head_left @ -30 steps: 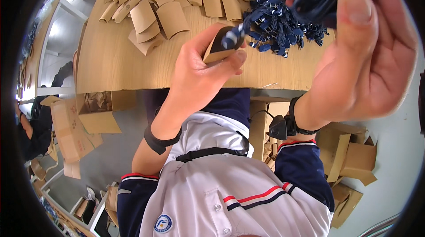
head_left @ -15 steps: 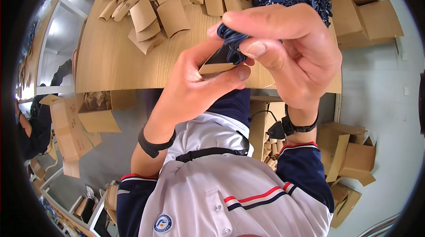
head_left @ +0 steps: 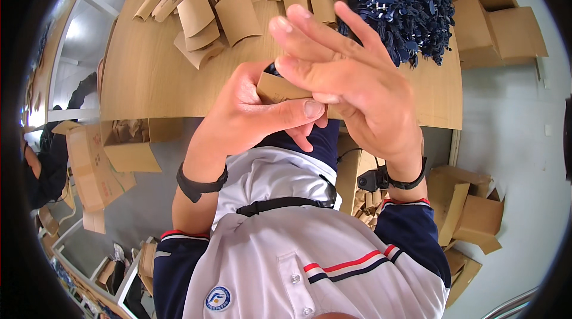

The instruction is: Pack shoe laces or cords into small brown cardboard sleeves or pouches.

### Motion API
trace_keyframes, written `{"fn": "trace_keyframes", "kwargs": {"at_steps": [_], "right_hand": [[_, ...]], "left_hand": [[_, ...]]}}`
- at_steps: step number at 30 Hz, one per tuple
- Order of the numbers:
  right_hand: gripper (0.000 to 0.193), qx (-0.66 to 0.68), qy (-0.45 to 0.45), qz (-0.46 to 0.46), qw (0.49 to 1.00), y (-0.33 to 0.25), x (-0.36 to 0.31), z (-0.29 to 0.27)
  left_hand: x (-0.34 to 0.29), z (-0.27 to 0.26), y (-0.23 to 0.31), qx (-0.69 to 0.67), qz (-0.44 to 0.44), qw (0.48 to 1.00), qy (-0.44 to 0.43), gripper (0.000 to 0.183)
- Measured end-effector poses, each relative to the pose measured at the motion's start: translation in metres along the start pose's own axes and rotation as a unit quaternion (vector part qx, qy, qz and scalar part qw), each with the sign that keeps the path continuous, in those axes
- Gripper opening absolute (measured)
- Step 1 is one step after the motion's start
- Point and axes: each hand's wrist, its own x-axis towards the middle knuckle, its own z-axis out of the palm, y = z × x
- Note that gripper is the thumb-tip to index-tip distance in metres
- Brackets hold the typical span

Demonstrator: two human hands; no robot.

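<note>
Head: box (head_left: pixel 277 88) between left fingers (head_left: pixel 291 113)

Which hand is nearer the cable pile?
Right. The right hand is just below and left of the cable pile in the picture; the left hand is farther down and left, around a box.

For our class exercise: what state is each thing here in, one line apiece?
Left hand: closed on small brown box.
Small brown box: held, something dark at its upper edge.
Right hand: some fingers raised.
Brown packs: loosely piled, overlapping.
Dark blue cables: heaped.
Left carton with brown pieces: open.
Lower-right carton: open.
</note>
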Motion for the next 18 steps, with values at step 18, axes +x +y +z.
{"fn": "trace_keyframes", "kwargs": {"at_steps": [18], "right_hand": [[0.024,0.046,-0.064,0.239,0.968,-0.021,-0.022,0.038]], "left_hand": [[0.002,-0.041,-0.05,0.254,0.011,0.965,-0.064,0.026]]}}
